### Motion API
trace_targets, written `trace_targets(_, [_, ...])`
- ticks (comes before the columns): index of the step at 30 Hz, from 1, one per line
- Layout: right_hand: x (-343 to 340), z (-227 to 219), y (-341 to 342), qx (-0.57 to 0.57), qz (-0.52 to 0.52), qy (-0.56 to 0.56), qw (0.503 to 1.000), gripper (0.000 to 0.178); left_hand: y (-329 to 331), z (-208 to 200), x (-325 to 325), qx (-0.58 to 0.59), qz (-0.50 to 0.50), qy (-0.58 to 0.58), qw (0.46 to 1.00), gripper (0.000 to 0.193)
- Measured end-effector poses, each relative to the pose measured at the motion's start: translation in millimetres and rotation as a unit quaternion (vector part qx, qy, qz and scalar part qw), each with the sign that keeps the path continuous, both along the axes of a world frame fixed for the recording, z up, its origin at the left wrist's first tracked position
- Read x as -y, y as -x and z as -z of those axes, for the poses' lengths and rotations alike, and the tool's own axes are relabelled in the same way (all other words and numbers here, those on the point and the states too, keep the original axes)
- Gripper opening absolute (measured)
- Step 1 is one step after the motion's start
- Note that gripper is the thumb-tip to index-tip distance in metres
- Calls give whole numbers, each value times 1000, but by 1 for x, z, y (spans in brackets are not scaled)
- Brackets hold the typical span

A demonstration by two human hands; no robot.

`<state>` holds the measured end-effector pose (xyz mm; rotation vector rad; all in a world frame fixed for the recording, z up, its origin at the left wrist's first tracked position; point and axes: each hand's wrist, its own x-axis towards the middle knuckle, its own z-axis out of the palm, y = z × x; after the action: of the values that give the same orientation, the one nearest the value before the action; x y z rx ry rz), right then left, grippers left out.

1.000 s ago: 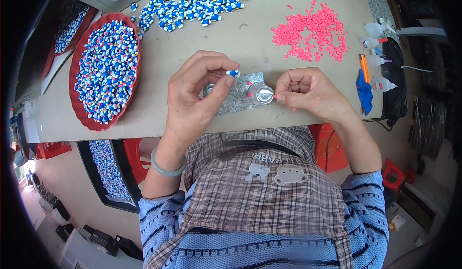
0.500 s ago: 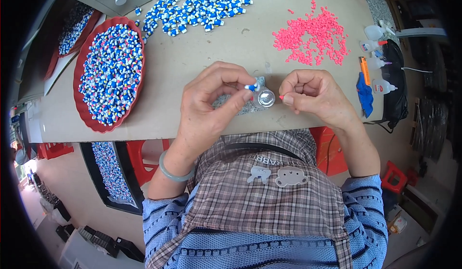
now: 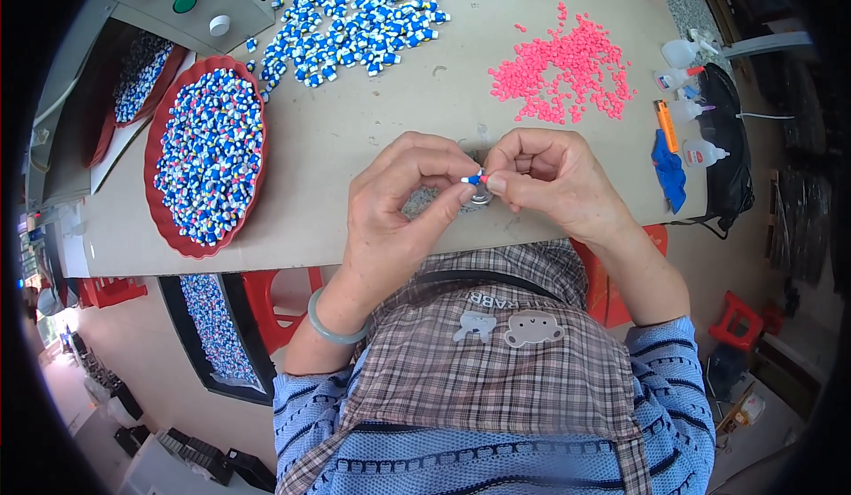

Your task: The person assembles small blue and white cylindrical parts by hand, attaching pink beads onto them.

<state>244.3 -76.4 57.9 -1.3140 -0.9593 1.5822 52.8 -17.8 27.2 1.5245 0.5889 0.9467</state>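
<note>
A tiny blue-and-white figurine (image 3: pixel 471 179) is pinched thumb-to-forefinger in the left hand (image 3: pixel 390 201), a pink piece (image 3: pixel 484 179) at its three o'clock in the right hand's (image 3: pixel 558 183) near-closed pinch, with a scatter of pink pieces (image 3: pixel 585 52) toward one o'clock on the table (image 3: pixel 310 185).

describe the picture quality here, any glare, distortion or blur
Head view: fisheye black rim rounds the corners; bright glare washes out a patch at far left; the pink bits are evenly lit; the hands look fairly sharp, but the blue-and-white piece held there is too small to judge its focus.
</note>
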Motion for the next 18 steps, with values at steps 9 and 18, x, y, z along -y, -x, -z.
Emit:
trace_targets(9, [5,5,5,82,46,-31,995,9,-4,-6,1,-91,-52,-226,969,19])
trace_targets(18, [8,9,5,117,57,-94,987,8,-2,0,-2,-61,-48,-204,976,18])
